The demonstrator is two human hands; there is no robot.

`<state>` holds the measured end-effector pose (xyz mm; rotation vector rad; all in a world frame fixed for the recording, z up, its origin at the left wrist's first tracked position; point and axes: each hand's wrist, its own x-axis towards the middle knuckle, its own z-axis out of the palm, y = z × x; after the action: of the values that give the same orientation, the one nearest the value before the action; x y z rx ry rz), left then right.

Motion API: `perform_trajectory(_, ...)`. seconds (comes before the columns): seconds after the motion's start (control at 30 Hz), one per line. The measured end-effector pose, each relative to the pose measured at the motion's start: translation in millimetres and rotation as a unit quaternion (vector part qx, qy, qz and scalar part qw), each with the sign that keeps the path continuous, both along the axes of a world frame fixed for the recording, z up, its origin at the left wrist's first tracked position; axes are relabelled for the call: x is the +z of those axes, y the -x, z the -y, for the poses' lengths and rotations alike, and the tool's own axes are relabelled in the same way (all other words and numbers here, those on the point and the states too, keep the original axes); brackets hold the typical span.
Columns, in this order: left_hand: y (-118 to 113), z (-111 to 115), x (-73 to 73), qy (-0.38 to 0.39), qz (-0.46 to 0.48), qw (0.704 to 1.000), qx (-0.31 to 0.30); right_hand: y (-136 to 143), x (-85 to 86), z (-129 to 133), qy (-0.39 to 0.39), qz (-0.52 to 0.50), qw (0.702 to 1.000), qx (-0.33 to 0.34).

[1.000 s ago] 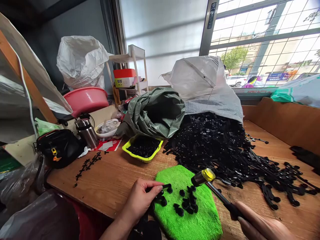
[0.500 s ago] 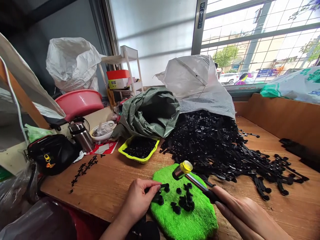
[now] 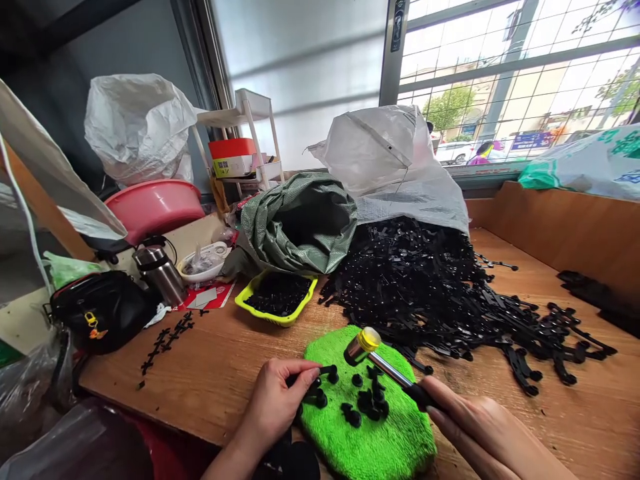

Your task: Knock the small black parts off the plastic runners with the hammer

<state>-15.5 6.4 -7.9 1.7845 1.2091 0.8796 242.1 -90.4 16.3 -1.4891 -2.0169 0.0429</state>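
Between the thumb and fingers of my left hand (image 3: 281, 395) is a black plastic part (image 3: 329, 371), its round end sticking out over the green cloth pad (image 3: 400, 437). My right hand (image 3: 480, 420) is wrapped round the black grip of a hammer (image 3: 387, 368) with a metal shaft and a yellowish face. The hammer's head hangs above the far side of the pad, apart from the parts. Several loose black pieces (image 3: 373, 403) lie on the pad, some in a small cluster. Another dark piece (image 3: 316, 398) rests below my left fingertips, partly hidden.
A large heap of black parts (image 3: 415, 287) spreads from a white sack (image 3: 390, 153) across the wooden table (image 3: 215, 380). A yellow basket (image 3: 245, 303) of small black pieces stands by a green woven sack (image 3: 300, 213). At left are a steel flask (image 3: 163, 275) and a black bag (image 3: 105, 310).
The view has shifted slightly. The hammer head sits a little lower and further left in the picture. My left hand keeps its hold on the black part.
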Motion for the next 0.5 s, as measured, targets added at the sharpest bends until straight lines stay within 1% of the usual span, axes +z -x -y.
perform_trajectory(0.1,0,1,2.1,-0.007,-0.023,1.000,-0.001,1,1.1,0,-0.004,-0.007,1.000,0.005)
perform_trajectory(0.2,1,2,1.9,-0.019,-0.037,0.999,0.004,4,7.4,0,0.002,-0.010,1.000,0.026)
perform_trajectory(0.33,2,2,1.6,-0.037,-0.071,0.997,0.004,12,15.3,-3,-0.038,0.006,0.999,0.021)
perform_trajectory(0.4,2,2,3.7,-0.044,-0.093,0.995,0.001,16,14.3,-6,-0.039,0.049,0.998,0.025)
perform_trajectory(0.5,1,2,8.4,-0.055,-0.118,0.991,-0.001,21,9.6,-13,-0.014,0.140,0.989,0.041)
